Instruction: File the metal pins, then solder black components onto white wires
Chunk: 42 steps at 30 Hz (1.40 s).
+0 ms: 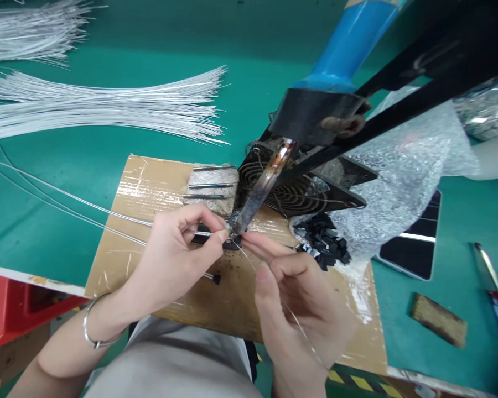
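Note:
My left hand [186, 251] pinches the ends of thin white wires [124, 215] at the tip of a soldering iron [265, 185]. The iron has a blue handle [348, 41] and is held in a black clamp, pointing down. My right hand [294, 287] is closed on a thin solder wire [248, 258] between thumb and index finger; the strand runs up to the iron tip and trails below across the palm. Below the left hand lies a wire end with a black connector [216, 279]. The exact joint at the tip is partly hidden by the fingertips.
Cardboard [120, 243] covers the bench under the hands. Bundles of white wires [149, 108] lie at the back left. A round-grilled fan [302, 193], black pieces [323, 240], bubble wrap [398, 160] and a phone [415, 243] are on the right. A red bin [8, 309] is lower left.

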Each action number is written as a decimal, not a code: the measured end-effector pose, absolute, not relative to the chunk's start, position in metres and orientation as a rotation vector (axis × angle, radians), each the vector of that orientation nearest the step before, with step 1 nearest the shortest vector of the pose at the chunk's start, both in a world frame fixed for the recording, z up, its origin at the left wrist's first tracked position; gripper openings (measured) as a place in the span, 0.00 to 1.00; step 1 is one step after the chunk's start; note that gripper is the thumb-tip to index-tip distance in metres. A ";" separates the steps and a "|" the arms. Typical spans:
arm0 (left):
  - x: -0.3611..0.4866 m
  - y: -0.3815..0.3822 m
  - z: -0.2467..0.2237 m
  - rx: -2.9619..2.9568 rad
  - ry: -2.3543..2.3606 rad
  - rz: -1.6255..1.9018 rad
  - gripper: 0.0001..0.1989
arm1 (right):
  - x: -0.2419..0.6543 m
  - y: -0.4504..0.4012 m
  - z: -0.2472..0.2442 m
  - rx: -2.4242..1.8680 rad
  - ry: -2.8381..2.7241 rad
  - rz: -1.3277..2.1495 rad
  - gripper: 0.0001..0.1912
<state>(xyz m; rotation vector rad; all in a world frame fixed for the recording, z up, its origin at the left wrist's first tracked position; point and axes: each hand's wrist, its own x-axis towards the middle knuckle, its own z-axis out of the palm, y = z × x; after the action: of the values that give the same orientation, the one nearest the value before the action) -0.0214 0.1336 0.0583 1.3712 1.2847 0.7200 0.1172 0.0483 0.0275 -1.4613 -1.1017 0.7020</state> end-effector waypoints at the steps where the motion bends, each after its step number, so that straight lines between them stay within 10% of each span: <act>1: -0.021 0.133 0.058 1.370 1.286 0.719 0.04 | 0.117 0.049 0.028 -1.461 -1.095 0.695 0.07; 42: -0.022 0.133 0.058 1.428 1.294 0.738 0.04 | 0.120 0.048 0.025 -1.440 -1.154 0.699 0.07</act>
<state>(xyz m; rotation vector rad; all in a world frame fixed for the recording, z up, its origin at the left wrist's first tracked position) -0.0215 0.1332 0.0581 1.4283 1.2938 0.7383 0.1204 0.0482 0.0253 -1.4396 -1.1540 0.6989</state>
